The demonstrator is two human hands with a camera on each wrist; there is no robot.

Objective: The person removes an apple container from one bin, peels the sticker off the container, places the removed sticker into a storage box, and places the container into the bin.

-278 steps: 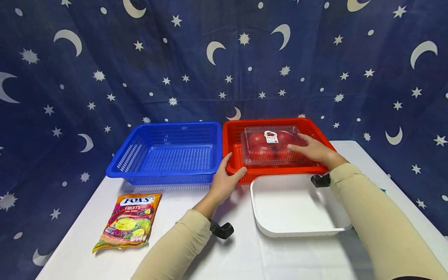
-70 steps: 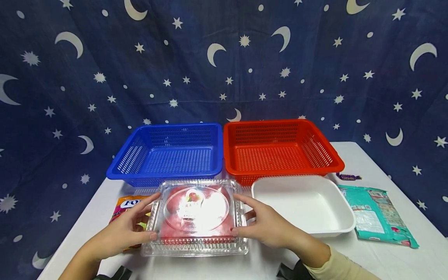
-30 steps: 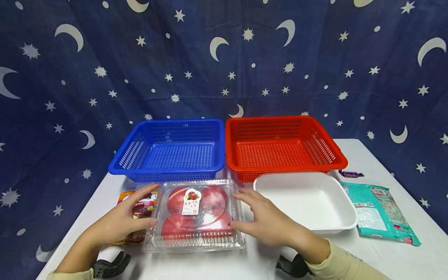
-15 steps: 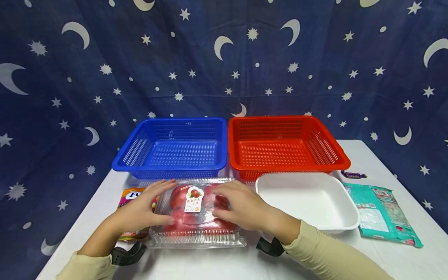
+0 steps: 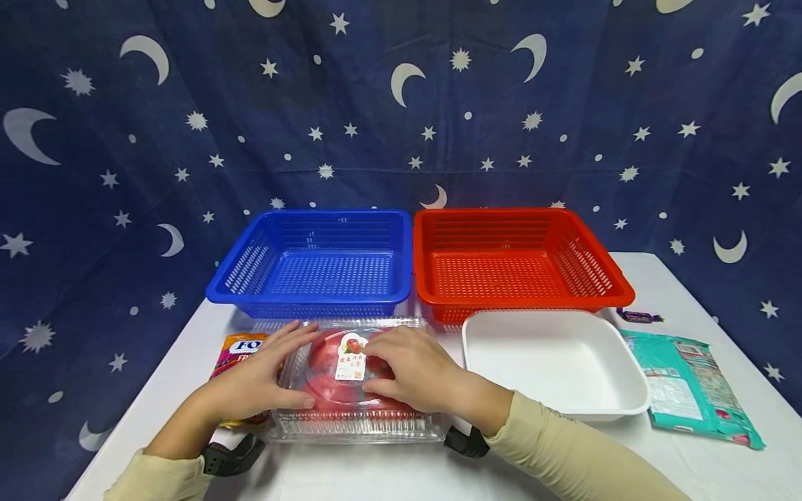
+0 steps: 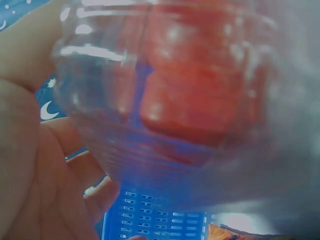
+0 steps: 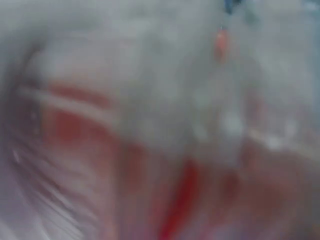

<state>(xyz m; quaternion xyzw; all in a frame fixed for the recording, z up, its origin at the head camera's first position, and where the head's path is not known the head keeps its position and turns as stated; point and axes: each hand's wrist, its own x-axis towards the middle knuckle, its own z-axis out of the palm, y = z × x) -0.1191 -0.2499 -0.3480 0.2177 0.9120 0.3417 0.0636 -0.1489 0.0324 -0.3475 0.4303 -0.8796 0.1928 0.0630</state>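
Two hands work at a clear box (image 5: 357, 429) of red fruit (image 5: 328, 386) on the white table (image 5: 338, 476), seen from the head: the left hand (image 5: 253, 383) spread wide at its left side, the right hand (image 5: 426, 372) arched over the lid, thumb and fingers apart. Behind sits a blue basket (image 5: 332, 273); a white tub (image 5: 551, 362) stands just to the right. From the left wrist, straight fingers run beside the box's ribbed wall. From the right wrist, everything is red and grey blur; I can't tell whether that hand presses down.
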